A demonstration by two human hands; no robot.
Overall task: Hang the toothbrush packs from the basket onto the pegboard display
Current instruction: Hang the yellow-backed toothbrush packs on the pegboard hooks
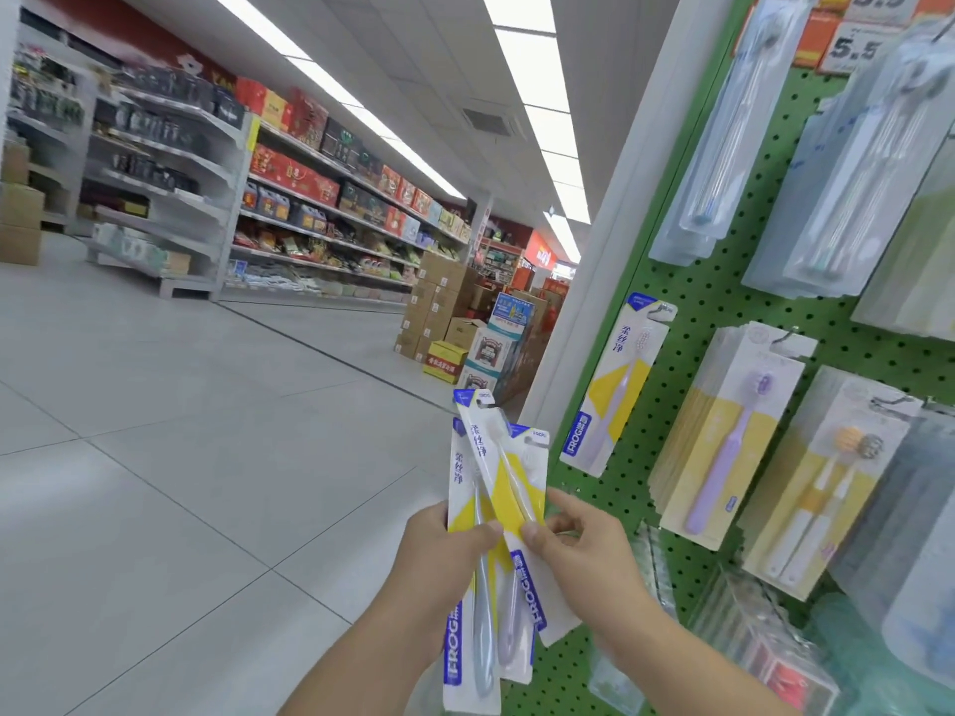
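Observation:
Both my hands hold a small fan of white, yellow and blue toothbrush packs [491, 488] in front of the green pegboard [692, 312]. My left hand [444, 545] grips the packs from the left with its thumb across them. My right hand [579, 540] pinches the front pack at its yellow middle. One matching pack [615, 385] hangs on a peg at the board's left edge, just above and right of my hands. The basket is out of view.
Other toothbrush packs [723, 436] hang in rows across the pegboard, with price tags [852, 38] at the top. A white post [620, 209] borders the board's left side. Stacked cartons [455, 317] and stocked shelves [320, 209] stand across the tiled aisle.

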